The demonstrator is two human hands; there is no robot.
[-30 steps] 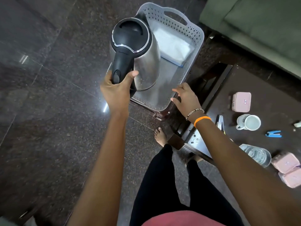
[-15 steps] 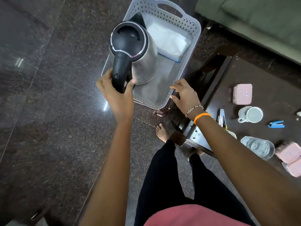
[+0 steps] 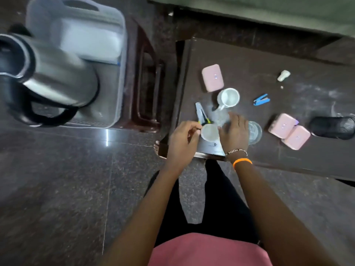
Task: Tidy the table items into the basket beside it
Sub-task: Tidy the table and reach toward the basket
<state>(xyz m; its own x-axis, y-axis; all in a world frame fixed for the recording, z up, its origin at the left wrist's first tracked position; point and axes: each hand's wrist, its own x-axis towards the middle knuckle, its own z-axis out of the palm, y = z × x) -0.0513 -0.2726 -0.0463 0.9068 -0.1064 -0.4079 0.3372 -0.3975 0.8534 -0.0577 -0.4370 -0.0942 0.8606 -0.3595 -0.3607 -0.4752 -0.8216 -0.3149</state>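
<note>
The steel kettle [image 3: 57, 73] with its black handle stands in the grey basket [image 3: 121, 60] at the left, next to a white packet [image 3: 90, 41]. Both my hands are at the near left corner of the dark table [image 3: 249, 166]. My left hand [image 3: 182, 137] has its fingers curled against the left side of a small white cup [image 3: 210, 132] and appears to pinch it. My right hand [image 3: 235, 131], fingers straight, rests against the cup's right side and partly covers a clear glass [image 3: 255, 132].
On the table lie a white mug [image 3: 229, 97], three pink boxes [image 3: 212, 77] [image 3: 282, 125] [image 3: 296, 137], a blue stapler [image 3: 261, 100], a grey tool [image 3: 200, 114], a black pouch [image 3: 332, 127] and a small white piece [image 3: 283, 75]. The basket sits on a brown stool [image 3: 148, 77].
My left hand let go of the kettle, which now stands in the basket. Both hands moved right to the table and closed in on the small white cup. The view swung right.
</note>
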